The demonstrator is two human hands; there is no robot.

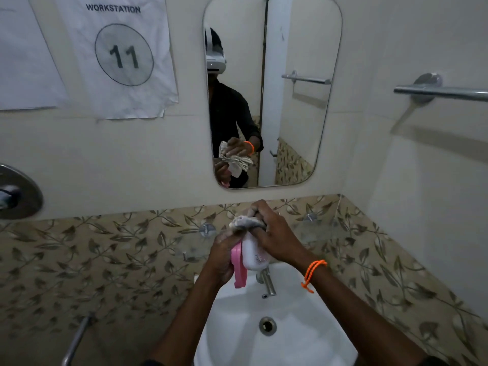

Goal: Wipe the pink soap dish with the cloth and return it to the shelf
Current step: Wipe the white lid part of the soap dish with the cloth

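The pink soap dish (239,265) is open on its hinge, held upright above the sink, its pink half to the left and its white half (254,253) to the right. My left hand (223,256) grips the dish from the left side. My right hand (274,231) holds a crumpled grey cloth (247,221) bunched against the top of the dish. A glass shelf (311,231) runs along the patterned wall just behind my hands. The mirror shows the same hands with the cloth.
A white sink (290,334) lies below with a chrome tap (268,283) right under the dish. A mirror (272,88) hangs ahead, a towel bar (443,92) at right, a round chrome valve (15,192) at left, a grab bar (76,339) lower left.
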